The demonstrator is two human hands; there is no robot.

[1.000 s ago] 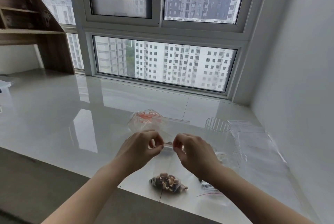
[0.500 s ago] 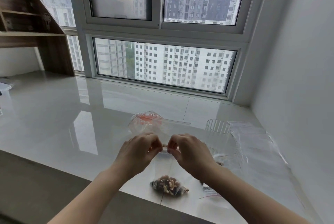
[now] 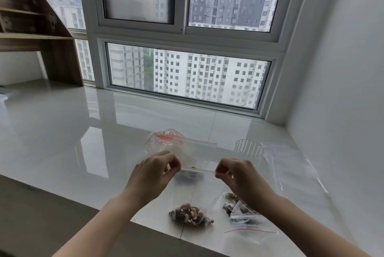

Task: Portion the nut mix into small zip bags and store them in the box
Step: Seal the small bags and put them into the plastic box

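Note:
I hold a small clear zip bag (image 3: 192, 192) up over the white ledge, its top strip stretched level between my hands. My left hand (image 3: 152, 175) pinches the strip's left end and my right hand (image 3: 236, 175) pinches its right end. A clump of nut mix (image 3: 190, 215) hangs in the bag's bottom. A second small bag with nuts (image 3: 242, 213) lies flat on the ledge under my right wrist. Behind my hands lies a larger clear bag with red print (image 3: 166, 139).
A ribbed clear plastic cup (image 3: 248, 148) stands right of my hands. A pile of empty clear bags (image 3: 291, 165) lies beside the right wall. The ledge's front edge (image 3: 87, 202) drops off near me. A wooden shelf (image 3: 33, 28) stands far left.
My hands have slid apart along the zip strip, from nearly touching at its middle to its two ends. The bag with nuts stays hanging between them.

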